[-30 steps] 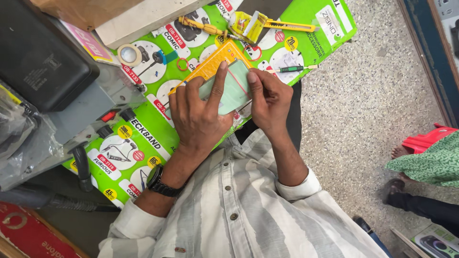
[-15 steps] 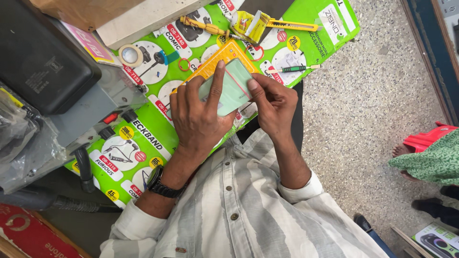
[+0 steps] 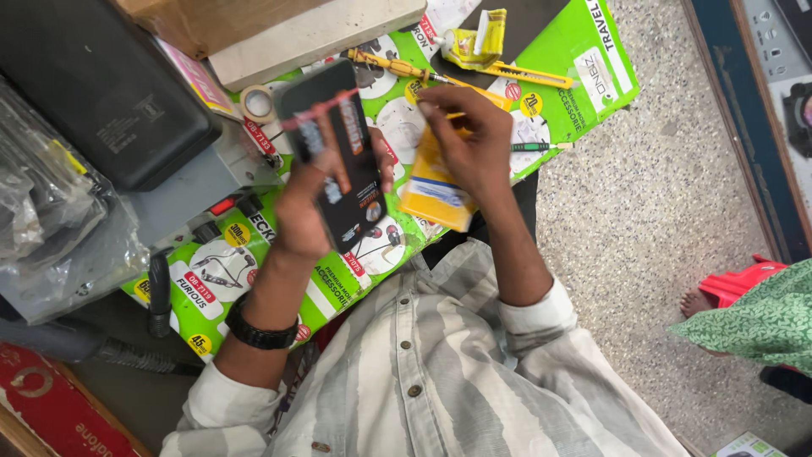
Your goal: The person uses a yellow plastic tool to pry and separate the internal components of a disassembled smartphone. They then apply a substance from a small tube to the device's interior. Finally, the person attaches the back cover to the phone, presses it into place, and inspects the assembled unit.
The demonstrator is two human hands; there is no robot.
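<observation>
My left hand point(image 3: 304, 211), with a black watch on its wrist, is shut on a black flat phone-like slab point(image 3: 334, 161) that has a red strip across its top. It holds the slab raised and tilted over the green printed sheet point(image 3: 584, 59) covering the bench. My right hand point(image 3: 474, 144) is beside it, fingers curled over a yellow packet point(image 3: 433, 190) and pinching near the packet's upper end. The two hands are apart.
A yellow utility knife point(image 3: 529, 79), a screwdriver point(image 3: 393, 66), a tape roll point(image 3: 256, 103), a green pen point(image 3: 531, 146) and a yellow crumpled pack point(image 3: 474, 42) lie beyond my hands. A black box point(image 3: 101, 93) and plastic bags point(image 3: 51, 228) stand left. Another person's foot point(image 3: 702, 300) is on the floor, right.
Both hands held a pale green flat piece together over the yellow packet. Now my left hand has swung left with a black slab facing me, and my right hand stays on the packet.
</observation>
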